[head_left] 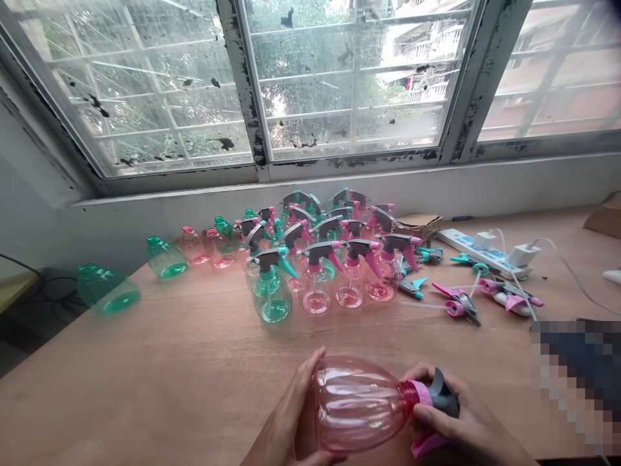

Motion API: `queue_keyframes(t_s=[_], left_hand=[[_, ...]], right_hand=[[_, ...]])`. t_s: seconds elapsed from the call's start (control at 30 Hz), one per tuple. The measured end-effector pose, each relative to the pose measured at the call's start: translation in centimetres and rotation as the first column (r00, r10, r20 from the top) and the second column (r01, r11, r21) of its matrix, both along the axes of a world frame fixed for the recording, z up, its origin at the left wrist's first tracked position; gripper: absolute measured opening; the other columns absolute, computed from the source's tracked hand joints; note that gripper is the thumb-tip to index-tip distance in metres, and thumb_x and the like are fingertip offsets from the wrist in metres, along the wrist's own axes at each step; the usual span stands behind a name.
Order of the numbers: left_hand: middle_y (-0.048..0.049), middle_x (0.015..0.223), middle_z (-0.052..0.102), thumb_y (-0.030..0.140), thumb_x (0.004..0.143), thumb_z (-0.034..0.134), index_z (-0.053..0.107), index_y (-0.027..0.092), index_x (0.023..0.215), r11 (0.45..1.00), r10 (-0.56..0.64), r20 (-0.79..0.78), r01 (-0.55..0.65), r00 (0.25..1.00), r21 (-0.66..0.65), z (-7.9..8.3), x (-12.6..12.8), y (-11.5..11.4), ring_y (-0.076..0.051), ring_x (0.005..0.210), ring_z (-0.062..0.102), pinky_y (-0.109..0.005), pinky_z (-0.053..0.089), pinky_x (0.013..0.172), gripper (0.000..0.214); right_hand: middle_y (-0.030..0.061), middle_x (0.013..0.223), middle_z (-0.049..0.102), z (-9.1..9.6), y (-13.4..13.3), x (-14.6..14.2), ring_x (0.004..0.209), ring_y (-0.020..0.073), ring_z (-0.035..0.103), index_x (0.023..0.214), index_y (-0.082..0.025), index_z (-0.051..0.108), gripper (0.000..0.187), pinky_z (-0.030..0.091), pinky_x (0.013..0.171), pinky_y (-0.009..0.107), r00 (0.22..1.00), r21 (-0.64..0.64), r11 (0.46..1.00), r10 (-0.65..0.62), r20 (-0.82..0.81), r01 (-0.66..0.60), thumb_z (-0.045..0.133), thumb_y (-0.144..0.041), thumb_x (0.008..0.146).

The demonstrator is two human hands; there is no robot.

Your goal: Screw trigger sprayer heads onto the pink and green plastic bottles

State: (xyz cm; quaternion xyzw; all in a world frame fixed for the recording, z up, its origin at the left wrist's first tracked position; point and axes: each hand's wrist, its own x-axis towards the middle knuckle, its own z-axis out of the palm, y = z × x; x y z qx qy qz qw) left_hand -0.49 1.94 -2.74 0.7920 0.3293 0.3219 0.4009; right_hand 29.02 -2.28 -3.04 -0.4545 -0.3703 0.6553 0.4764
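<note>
A clear pink spray bottle [356,402] lies on its side just above the table's near edge. My left hand [286,421] is wrapped round its base. My right hand [458,424] grips the grey and pink trigger head [439,395] seated on the bottle's neck. Beyond them, several assembled pink and green spray bottles [315,272] stand in rows in the middle of the wooden table [169,362]. Loose trigger heads with dip tubes [458,304] lie to the right of the rows.
Green bottles without heads [165,257] [107,289] and pink ones [194,246] lie at the left. A white power strip with plugs [490,249] and cables sits at the back right, with cardboard [420,224] beside it. A window runs behind; a blurred patch [577,382] covers the right.
</note>
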Motion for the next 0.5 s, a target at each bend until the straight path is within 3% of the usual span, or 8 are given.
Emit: queue_keyframes(t_s=[0.1, 0.27, 0.5], left_hand=[[-0.0058, 0.17, 0.029, 0.043, 0.094, 0.066, 0.012, 0.041, 0.162, 0.999, -0.026, 0.019, 0.026, 0.999, 0.027, 0.05, 0.04, -0.01, -0.034, 0.154, 0.034, -0.049, 0.027, 0.126, 0.087], [-0.0075, 0.171, 0.028, 0.048, 0.084, 0.078, 0.004, 0.039, 0.163, 0.998, -0.05, -0.005, 0.05, 0.999, -0.024, -0.52, -0.39, 0.13, -0.038, 0.154, 0.033, -0.052, 0.028, 0.126, 0.109], [-0.0038, 0.171, 0.028, 0.039, 0.095, 0.066, 0.012, 0.041, 0.162, 0.999, 0.035, -0.02, -0.034, 0.999, 0.038, 0.05, 0.25, -0.28, -0.034, 0.155, 0.03, -0.047, 0.027, 0.127, 0.086]], right_hand=[[-0.0032, 0.064, 0.063, -0.14, 0.01, -0.03, 0.056, 0.0116, 0.057, 0.095, -0.019, 0.064, 0.047, 0.051, 0.051, 0.021, 1.0, 0.014, 1.0, 0.004, -0.008, -0.004, 0.09, -0.049, 0.071], [-0.0038, 0.063, 0.063, -0.31, 0.0, -0.11, 0.054, 0.01, 0.056, 0.094, -0.018, 0.064, 0.048, 0.049, 0.05, 0.018, 1.0, 0.014, 1.0, 0.0, 0.015, 0.0, 0.09, -0.05, 0.07], [-0.0024, 0.065, 0.066, -0.29, -0.1, -0.1, 0.056, 0.0101, 0.056, 0.095, -0.018, 0.063, 0.047, 0.048, 0.049, 0.018, 1.0, 0.02, 1.0, 0.001, -0.022, 0.0, 0.091, -0.048, 0.071]])
